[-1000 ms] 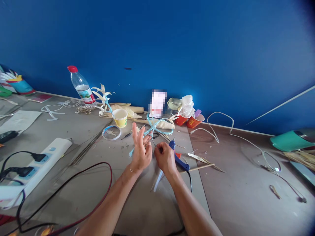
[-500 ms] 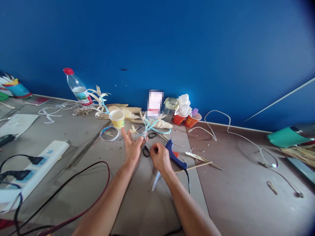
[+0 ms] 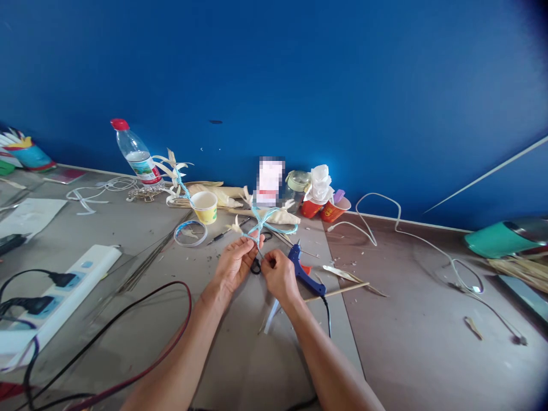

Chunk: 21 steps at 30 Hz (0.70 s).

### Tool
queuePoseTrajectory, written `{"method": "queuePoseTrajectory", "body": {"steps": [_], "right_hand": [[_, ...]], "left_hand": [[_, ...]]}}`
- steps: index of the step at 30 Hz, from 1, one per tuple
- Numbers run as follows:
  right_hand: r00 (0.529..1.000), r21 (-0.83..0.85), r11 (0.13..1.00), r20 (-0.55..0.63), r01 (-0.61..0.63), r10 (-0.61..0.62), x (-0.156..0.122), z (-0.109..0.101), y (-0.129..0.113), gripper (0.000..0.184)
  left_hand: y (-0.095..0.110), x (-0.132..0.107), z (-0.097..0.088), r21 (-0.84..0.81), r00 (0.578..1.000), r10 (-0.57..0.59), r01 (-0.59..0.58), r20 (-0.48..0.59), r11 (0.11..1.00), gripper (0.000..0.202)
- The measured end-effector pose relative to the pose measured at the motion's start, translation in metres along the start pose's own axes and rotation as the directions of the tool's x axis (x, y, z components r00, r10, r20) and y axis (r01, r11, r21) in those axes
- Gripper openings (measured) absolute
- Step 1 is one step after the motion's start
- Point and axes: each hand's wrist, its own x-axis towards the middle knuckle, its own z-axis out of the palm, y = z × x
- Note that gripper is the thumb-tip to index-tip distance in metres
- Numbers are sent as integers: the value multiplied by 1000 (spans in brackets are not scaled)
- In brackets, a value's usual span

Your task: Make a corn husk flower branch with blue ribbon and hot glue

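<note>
My left hand (image 3: 234,261) pinches the base of a craft flower (image 3: 262,217), which has light-blue strips and pale, curled husk-like petals. Just to its right, my right hand (image 3: 279,275) is closed on the flower's thin stem, its fingertips low on it. Beneath my hands lie black-handled scissors (image 3: 256,266), partly covered. A blue glue gun (image 3: 306,273) rests against the right of my right hand. Left of the flower are a pen (image 3: 219,236) and a roll of tape (image 3: 204,237).
Behind my left hand stands a yellow paper cup (image 3: 206,214). A bottle (image 3: 139,160), a second flower (image 3: 182,185), a jar (image 3: 295,191) and red cups (image 3: 311,209) line the blue wall. A power strip (image 3: 71,294) and cables lie left, a white cable (image 3: 400,225) right.
My left hand's spread fingers have folded in around the flower's base, uncovering the pen. The flower has shifted slightly, while my right hand has stayed almost in place.
</note>
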Motion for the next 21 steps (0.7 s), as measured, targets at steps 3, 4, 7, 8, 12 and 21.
{"method": "queuePoseTrajectory", "body": {"steps": [3, 4, 7, 8, 12, 21], "right_hand": [[1000, 14, 1000, 10, -1, 1, 0, 0, 2, 8], [1000, 14, 1000, 9, 1, -1, 0, 1, 2, 8], [1000, 7, 1000, -4, 21, -21, 0, 1, 3, 7], [1000, 2, 1000, -7, 30, -30, 0, 1, 3, 7], [998, -24, 998, -10, 58, -58, -1, 1, 2, 7], [993, -66, 992, -37, 107, -110, -2, 4, 3, 11]], "left_hand": [[0, -3, 3, 53, 1000, -8, 8, 7, 999, 21], [0, -4, 3, 69, 1000, -9, 9, -1, 998, 25], [0, -5, 4, 90, 1000, -3, 5, -17, 996, 30], [1, -5, 4, 93, 1000, 1, 0, -18, 996, 29], [0, -4, 3, 122, 1000, 15, -12, -26, 993, 28], [-7, -2, 0, 308, 987, 140, -109, -80, 945, 25]]}}
